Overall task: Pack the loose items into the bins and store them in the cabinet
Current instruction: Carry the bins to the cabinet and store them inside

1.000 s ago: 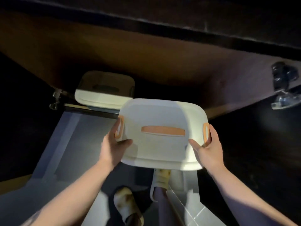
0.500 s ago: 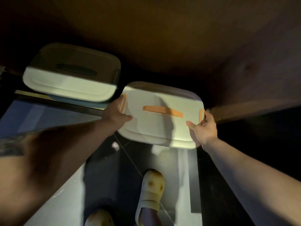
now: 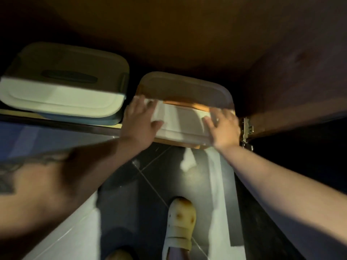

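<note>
White plastic lies under both hands. The left hand [image 3: 139, 119] rests flat on the left part of the lid, fingers straight and spread, holding nothing. The right hand [image 3: 223, 128] rests flat on the right part of the same lid, fingers also spread and straight. The picture is blurred here, so finer detail of the fingertips cannot be told.

Both hands press on the orange-trimmed bin [image 3: 184, 102], which has a white lid and an orange handle strip across the middle. This bin sits partly inside the cabinet [image 3: 187, 34], with its back half in the dark wooden interior and its front edge out over the floor.

Just beside it on the left stands a 2nd bin [image 3: 62, 87], white-lidded with a dark handle, also on the cabinet shelf. A metal hinge [image 3: 247, 128] shows at the right of the opening. Below, a pale shoe [image 3: 179, 222] stands on the dark tiled floor [image 3: 150, 175].
</note>
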